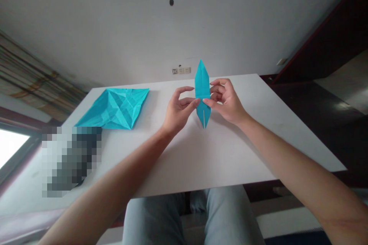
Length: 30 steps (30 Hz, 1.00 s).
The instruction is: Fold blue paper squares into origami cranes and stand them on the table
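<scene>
A folded piece of blue origami paper (202,80) is held upright above the white table, long and narrow with a point at the top. Its lower end is split by a slit into two tips. My left hand (179,109) pinches its left edge, thumb on the front near the middle. From the other side, my right hand (227,101) grips the right edge, its thumb also pressed on the front face. The fingers behind the paper are partly hidden.
A creased, unfolded blue sheet (117,108) lies on the left of the white table (224,164). In front of it is a blurred-out dark object (74,160). A wall with sockets (181,71) stands behind, and a striped curtain (28,80) hangs at the left.
</scene>
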Each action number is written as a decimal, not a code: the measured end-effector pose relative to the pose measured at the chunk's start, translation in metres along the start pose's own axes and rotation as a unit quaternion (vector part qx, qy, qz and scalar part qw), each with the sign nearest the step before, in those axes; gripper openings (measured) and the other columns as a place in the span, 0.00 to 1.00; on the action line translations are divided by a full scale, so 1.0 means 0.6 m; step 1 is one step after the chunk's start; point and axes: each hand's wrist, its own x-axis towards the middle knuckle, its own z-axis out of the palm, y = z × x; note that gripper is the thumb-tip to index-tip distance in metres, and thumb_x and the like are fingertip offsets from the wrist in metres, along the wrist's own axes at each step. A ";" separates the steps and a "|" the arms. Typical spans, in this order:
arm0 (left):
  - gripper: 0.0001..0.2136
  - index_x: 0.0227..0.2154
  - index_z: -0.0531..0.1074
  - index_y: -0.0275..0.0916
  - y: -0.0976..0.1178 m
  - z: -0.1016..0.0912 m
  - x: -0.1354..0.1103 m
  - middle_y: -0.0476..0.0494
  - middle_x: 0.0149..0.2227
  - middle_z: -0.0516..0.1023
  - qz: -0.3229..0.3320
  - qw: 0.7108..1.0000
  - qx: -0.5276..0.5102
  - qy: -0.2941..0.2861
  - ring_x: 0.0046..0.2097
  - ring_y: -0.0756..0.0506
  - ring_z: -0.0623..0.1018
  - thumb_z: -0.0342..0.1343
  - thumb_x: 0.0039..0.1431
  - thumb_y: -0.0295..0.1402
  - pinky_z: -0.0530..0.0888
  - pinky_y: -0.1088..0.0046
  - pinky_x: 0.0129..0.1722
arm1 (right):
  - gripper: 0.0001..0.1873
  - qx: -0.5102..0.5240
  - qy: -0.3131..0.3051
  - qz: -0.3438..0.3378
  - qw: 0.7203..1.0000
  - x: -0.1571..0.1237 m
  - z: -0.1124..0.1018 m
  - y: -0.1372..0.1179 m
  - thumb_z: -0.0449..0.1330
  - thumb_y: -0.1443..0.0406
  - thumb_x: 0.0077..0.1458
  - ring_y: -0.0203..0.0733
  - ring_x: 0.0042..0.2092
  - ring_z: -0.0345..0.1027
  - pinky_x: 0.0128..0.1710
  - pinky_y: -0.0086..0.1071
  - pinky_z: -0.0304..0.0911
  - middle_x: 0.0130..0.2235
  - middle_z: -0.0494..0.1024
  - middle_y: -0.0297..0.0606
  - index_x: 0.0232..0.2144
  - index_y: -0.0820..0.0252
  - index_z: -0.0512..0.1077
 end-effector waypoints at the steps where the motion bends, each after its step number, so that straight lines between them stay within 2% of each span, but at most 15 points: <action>1: 0.32 0.55 0.76 0.45 -0.002 -0.001 0.001 0.47 0.37 0.89 0.001 1.000 -0.003 -0.003 0.41 0.43 0.91 0.84 0.55 0.51 0.86 0.67 0.46 | 0.42 0.001 0.000 0.003 1.000 0.000 0.000 0.001 0.82 0.39 0.52 0.41 0.36 0.73 0.40 0.39 0.76 0.45 0.78 0.31 0.56 0.43 0.66; 4: 0.29 0.51 0.79 0.43 -0.009 -0.005 0.004 0.46 0.38 0.90 0.009 1.000 -0.014 -0.015 0.40 0.45 0.90 0.84 0.56 0.51 0.85 0.70 0.45 | 0.36 0.001 -0.007 -0.003 1.000 0.001 -0.002 0.003 0.83 0.41 0.53 0.39 0.36 0.73 0.38 0.36 0.76 0.45 0.80 0.33 0.51 0.47 0.72; 8: 0.25 0.44 0.82 0.41 -0.017 -0.007 0.010 0.45 0.37 0.90 0.041 0.998 -0.023 -0.030 0.39 0.46 0.88 0.84 0.56 0.52 0.84 0.71 0.43 | 0.23 0.018 -0.033 -0.026 0.999 0.000 -0.005 0.007 0.79 0.44 0.63 0.37 0.35 0.71 0.31 0.31 0.72 0.43 0.80 0.34 0.46 0.50 0.80; 11: 0.21 0.39 0.85 0.41 -0.014 -0.005 0.012 0.45 0.35 0.89 0.059 0.998 -0.011 -0.029 0.37 0.46 0.87 0.82 0.58 0.51 0.85 0.69 0.42 | 0.18 0.042 -0.055 -0.032 0.997 0.000 -0.007 0.007 0.75 0.45 0.68 0.36 0.34 0.71 0.29 0.30 0.73 0.44 0.80 0.37 0.45 0.50 0.85; 15: 0.15 0.38 0.87 0.40 -0.003 -0.004 0.009 0.44 0.36 0.89 0.023 0.999 0.027 -0.019 0.38 0.44 0.87 0.77 0.63 0.48 0.86 0.65 0.45 | 0.12 0.050 -0.055 -0.043 0.996 0.002 -0.014 0.000 0.72 0.52 0.70 0.37 0.36 0.75 0.30 0.30 0.76 0.47 0.81 0.39 0.44 0.52 0.89; 18: 0.18 0.39 0.88 0.39 0.000 -0.005 0.007 0.42 0.38 0.90 0.008 0.999 0.032 -0.015 0.40 0.44 0.88 0.72 0.67 0.50 0.86 0.66 0.46 | 0.12 0.041 -0.051 -0.030 0.997 0.002 -0.016 -0.006 0.71 0.53 0.70 0.38 0.38 0.76 0.29 0.30 0.75 0.47 0.81 0.39 0.44 0.52 0.89; 20: 0.19 0.41 0.87 0.38 -0.001 -0.008 0.006 0.41 0.42 0.91 0.017 0.999 0.041 -0.017 0.41 0.44 0.88 0.75 0.65 0.51 0.85 0.68 0.45 | 0.15 0.035 -0.045 -0.007 0.998 0.001 -0.015 -0.007 0.75 0.50 0.66 0.39 0.38 0.76 0.27 0.29 0.74 0.48 0.83 0.40 0.47 0.52 0.88; 23: 0.25 0.51 0.85 0.41 -0.006 -0.011 0.006 0.41 0.47 0.91 0.034 0.998 0.048 -0.020 0.41 0.45 0.89 0.82 0.58 0.49 0.86 0.69 0.44 | 0.26 0.038 -0.044 0.023 0.998 0.000 -0.012 -0.003 0.81 0.50 0.59 0.41 0.40 0.77 0.28 0.30 0.73 0.51 0.84 0.40 0.55 0.50 0.85; 25: 0.29 0.58 0.82 0.43 -0.007 -0.012 0.006 0.41 0.50 0.90 0.039 0.998 0.051 -0.022 0.43 0.44 0.90 0.82 0.58 0.47 0.87 0.68 0.45 | 0.30 0.033 -0.048 0.027 0.998 -0.001 -0.012 0.000 0.82 0.51 0.57 0.43 0.43 0.78 0.31 0.31 0.73 0.50 0.85 0.40 0.58 0.49 0.84; 27: 0.29 0.60 0.82 0.43 -0.006 -0.014 0.006 0.41 0.50 0.90 0.046 0.996 0.078 -0.016 0.43 0.44 0.90 0.81 0.60 0.45 0.87 0.68 0.45 | 0.28 0.016 -0.052 0.023 0.998 -0.001 -0.012 0.001 0.81 0.51 0.58 0.46 0.46 0.79 0.33 0.33 0.73 0.49 0.85 0.40 0.58 0.49 0.84; 30: 0.21 0.55 0.85 0.42 -0.003 -0.015 0.005 0.43 0.45 0.89 0.067 0.986 0.150 0.002 0.40 0.46 0.88 0.79 0.63 0.41 0.85 0.70 0.44 | 0.18 -0.031 -0.045 0.001 0.998 -0.001 -0.014 -0.003 0.79 0.53 0.61 0.46 0.46 0.78 0.35 0.34 0.71 0.48 0.83 0.40 0.51 0.51 0.86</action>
